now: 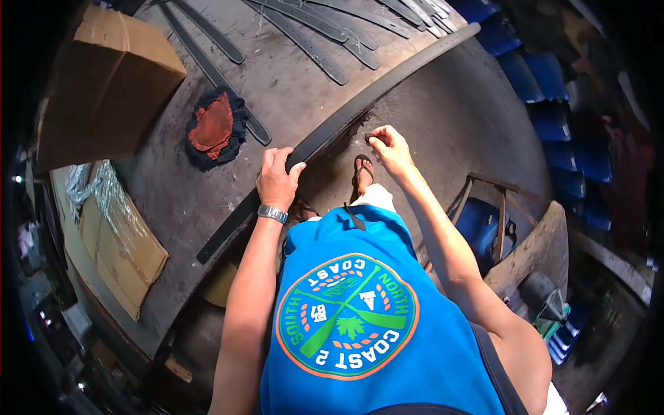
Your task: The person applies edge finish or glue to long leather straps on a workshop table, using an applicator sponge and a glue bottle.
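A long, flat, dark strap point(349, 111), smooth and leathery, lies along the curved edge of the surface point(183, 200), its squared end toward the lower left. The left hand point(278, 176) grips it near that end, fingers bent over its face and thumb tip on its near border; a metal link watch point(272, 213) circles the wrist. The right hand point(387, 149), held off the edge over the floor point(470, 104), pinches a small dark piece point(369, 137) between thumb and fingertips; its material is too small to tell.

Beyond the left hand sits a crumpled cloth point(213, 126), rust-red in the middle with a ruffled dark border, touching one of the slim black straps point(312, 55) with rounded tips and punched holes. Loose pale threads curl among them. The surface is dull, grey and scuffed. To the left stand a boxy brown carton point(114, 83) and flat cardboard point(117, 238) under crinkled, shiny clear plastic point(104, 190). Glossy blue moulded plastic point(574, 152) lines the far right.
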A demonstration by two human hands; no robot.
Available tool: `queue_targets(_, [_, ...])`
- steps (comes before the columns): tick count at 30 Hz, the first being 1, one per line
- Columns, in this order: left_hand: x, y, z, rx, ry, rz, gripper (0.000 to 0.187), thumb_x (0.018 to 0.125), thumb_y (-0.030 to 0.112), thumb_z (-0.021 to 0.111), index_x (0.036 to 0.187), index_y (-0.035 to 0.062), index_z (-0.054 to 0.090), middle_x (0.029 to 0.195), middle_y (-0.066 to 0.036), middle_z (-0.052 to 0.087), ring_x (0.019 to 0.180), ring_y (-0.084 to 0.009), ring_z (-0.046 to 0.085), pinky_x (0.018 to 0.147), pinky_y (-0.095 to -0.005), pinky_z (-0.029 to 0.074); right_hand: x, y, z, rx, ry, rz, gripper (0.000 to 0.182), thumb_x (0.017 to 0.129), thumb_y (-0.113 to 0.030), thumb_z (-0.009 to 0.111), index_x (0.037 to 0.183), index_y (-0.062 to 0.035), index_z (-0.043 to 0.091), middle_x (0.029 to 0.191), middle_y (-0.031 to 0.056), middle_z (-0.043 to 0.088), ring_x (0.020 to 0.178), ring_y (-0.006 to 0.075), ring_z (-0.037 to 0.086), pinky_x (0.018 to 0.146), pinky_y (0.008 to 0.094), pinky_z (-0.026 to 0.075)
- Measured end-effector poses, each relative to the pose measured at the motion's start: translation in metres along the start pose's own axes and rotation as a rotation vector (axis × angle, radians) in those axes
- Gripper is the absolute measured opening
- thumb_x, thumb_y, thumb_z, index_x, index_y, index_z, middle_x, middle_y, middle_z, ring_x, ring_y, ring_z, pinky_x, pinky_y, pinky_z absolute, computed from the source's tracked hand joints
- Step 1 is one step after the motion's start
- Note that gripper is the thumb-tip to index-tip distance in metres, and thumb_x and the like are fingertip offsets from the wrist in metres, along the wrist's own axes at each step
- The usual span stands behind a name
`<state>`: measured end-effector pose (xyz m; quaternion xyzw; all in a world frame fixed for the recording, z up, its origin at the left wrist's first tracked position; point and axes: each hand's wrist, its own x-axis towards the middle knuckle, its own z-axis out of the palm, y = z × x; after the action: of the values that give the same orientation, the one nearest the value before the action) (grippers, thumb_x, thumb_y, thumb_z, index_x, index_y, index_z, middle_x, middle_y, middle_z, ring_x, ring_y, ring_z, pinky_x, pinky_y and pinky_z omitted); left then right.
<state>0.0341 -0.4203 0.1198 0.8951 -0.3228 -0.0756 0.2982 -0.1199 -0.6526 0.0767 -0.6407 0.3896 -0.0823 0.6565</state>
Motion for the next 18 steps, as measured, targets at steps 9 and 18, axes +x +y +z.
queue_targets(9, [-0.002, -0.023, -0.003, -0.012, -0.068, 0.169, 0.039, 0.078, 0.03, 0.079, 0.111, 0.0125, 0.067, 0.109, -0.009, 0.059, 0.093, -0.031, 0.064, 0.075, -0.0411, 0.054, -0.003, -0.015, 0.038, -0.236, 0.253, -0.169, 0.017, 0.091, -0.013, 0.064, 0.104, -0.0029, 0.063, 0.093, 0.0079, 0.07, 0.089, 0.0157, 0.066, 0.081, 0.0314, 0.052])
queue_targets(18, [-0.002, -0.026, -0.002, -0.009, -0.082, 0.166, 0.04, 0.077, 0.03, 0.08, 0.111, 0.013, 0.067, 0.108, -0.007, 0.058, 0.091, -0.031, 0.064, 0.074, -0.0417, 0.055, 0.005, -0.029, 0.056, -0.33, 0.312, -0.234, 0.017, 0.09, -0.015, 0.065, 0.103, -0.0047, 0.063, 0.096, 0.0176, 0.072, 0.095, 0.0318, 0.07, 0.083, 0.0401, 0.053])
